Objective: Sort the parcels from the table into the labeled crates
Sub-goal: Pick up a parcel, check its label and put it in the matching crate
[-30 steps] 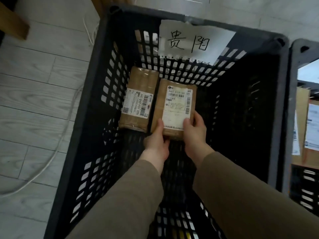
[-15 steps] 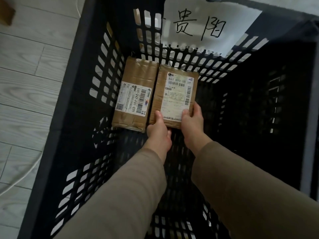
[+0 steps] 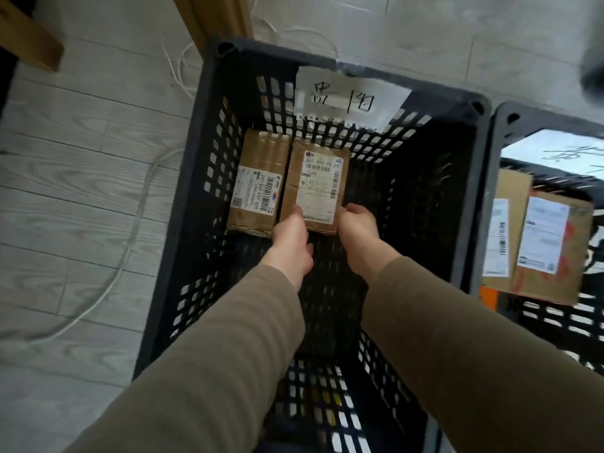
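Both of my hands reached down into the black slatted crate [image 3: 209, 132], closed on the near end of a brown cardboard parcel [image 3: 315, 188]. My left hand [image 3: 291, 237] pinched the near left corner, its thumb lying on the edge of the white shipping label and its fingers curled underneath. My right hand [image 3: 358, 230] took the near right corner in the same way, thumb against the carton and fingers folded below, out of sight. Only the width of the parcel separated the two hands. The parcel lay flat, label up, stretching away from my thumbs toward the far wall of the crate. Just left of my left hand a second taped parcel [image 3: 258, 181] lay alongside, their long edges touching. Beyond the held parcel, a handwritten paper label [image 3: 349, 99] hung on the far wall. Well off to the right of my right hand, a neighbouring crate [image 3: 500, 132] held more labelled cartons [image 3: 549, 243]. Left of my left sleeve, a white cable [image 3: 130, 230] ran across the pale floor.
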Motion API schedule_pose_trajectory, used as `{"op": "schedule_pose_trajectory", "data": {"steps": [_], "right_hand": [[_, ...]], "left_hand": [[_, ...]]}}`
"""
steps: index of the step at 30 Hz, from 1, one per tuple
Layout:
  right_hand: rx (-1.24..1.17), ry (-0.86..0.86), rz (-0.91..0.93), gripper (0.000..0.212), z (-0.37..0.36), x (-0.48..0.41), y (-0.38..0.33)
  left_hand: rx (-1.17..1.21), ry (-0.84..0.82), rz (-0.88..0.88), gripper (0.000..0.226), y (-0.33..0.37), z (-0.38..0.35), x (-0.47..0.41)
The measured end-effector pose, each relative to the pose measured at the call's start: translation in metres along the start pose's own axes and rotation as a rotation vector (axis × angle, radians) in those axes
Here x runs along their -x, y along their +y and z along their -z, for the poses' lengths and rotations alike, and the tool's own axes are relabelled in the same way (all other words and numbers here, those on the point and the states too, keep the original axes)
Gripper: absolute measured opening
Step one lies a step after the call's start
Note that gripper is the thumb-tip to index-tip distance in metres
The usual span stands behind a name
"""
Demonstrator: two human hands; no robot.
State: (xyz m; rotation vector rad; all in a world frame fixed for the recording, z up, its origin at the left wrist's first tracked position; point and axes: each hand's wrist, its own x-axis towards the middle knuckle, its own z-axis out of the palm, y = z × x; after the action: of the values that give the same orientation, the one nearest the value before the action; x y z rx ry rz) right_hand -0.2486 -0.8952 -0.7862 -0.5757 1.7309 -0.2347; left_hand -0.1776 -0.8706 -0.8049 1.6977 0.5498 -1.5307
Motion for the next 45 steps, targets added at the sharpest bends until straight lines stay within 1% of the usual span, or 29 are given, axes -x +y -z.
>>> {"op": "schedule_pose_trajectory", "data": {"steps": [2,5,8,12,18,22,25,28,29,31,32,34,36,37,39,41,42,44,45], "right_hand": [[0.039,-0.003,-0.014,0.039,0.008,0.026,-0.013],[0.077,0.003,-0.023,0.041,0.025,0.065,-0.03],[0.093,-0.019,-0.017,0.043,0.045,0.114,-0.05],[0.037,0.006,-0.014,0.04,0.071,0.167,-0.075],[-0.011,-0.03,0.064,0.037,0.104,0.249,-0.111],[-0.005,-0.071,0.135,0.034,0.122,0.294,-0.128],[0.031,-0.127,0.207,0.03,0.135,0.332,-0.136],[0.089,-0.166,0.295,0.028,0.143,0.374,-0.14],[0.114,-0.175,0.331,0.029,0.146,0.391,-0.14],[0.157,-0.2,0.409,0.034,0.151,0.425,-0.138],[0.175,-0.213,0.447,0.036,0.153,0.442,-0.137],[0.216,-0.254,0.506,0.036,0.158,0.48,-0.133],[0.255,-0.307,0.556,0.035,0.16,0.517,-0.127],[0.272,-0.331,0.578,0.033,0.161,0.534,-0.125],[0.303,-0.381,0.623,0.03,0.158,0.567,-0.122],[0.338,-0.442,0.657,0.03,0.151,0.601,-0.118],[0.361,-0.467,0.675,0.03,0.145,0.619,-0.116],[0.397,-0.508,0.731,0.033,0.135,0.653,-0.111],[0.415,-0.528,0.756,0.036,0.129,0.669,-0.107]], "left_hand": [[-0.046,-0.022,-0.04,0.039,0.007,0.002,0.033],[-0.156,-0.04,-0.105,0.044,0.019,0.005,0.078],[-0.19,-0.096,-0.112,0.046,0.034,0.009,0.135],[-0.252,-0.181,-0.152,0.046,0.045,0.007,0.201],[-0.265,-0.241,-0.207,0.05,0.058,0.012,0.29],[-0.248,-0.237,-0.271,0.05,0.057,0.024,0.348],[-0.238,-0.198,-0.358,0.044,0.053,0.037,0.391],[-0.274,-0.191,-0.431,0.039,0.046,0.055,0.441],[-0.271,-0.185,-0.443,0.032,0.042,0.064,0.46],[-0.281,-0.131,-0.479,0.009,0.034,0.082,0.498],[-0.263,-0.112,-0.499,0.012,0.03,0.091,0.519],[-0.234,-0.07,-0.525,0.01,0.021,0.112,0.557],[-0.171,-0.07,-0.553,0.039,0.014,0.136,0.59],[-0.171,-0.051,-0.577,0.05,0.012,0.149,0.603],[-0.158,-0.023,-0.641,0.059,0.007,0.176,0.635],[-0.101,0.017,-0.686,0.057,0.0,0.207,0.664],[-0.064,0.037,-0.714,0.05,-0.004,0.222,0.68],[-0.006,0.092,-0.774,0.028,-0.01,0.249,0.707],[0.023,0.113,-0.8,0.025,-0.014,0.262,0.72]]}}
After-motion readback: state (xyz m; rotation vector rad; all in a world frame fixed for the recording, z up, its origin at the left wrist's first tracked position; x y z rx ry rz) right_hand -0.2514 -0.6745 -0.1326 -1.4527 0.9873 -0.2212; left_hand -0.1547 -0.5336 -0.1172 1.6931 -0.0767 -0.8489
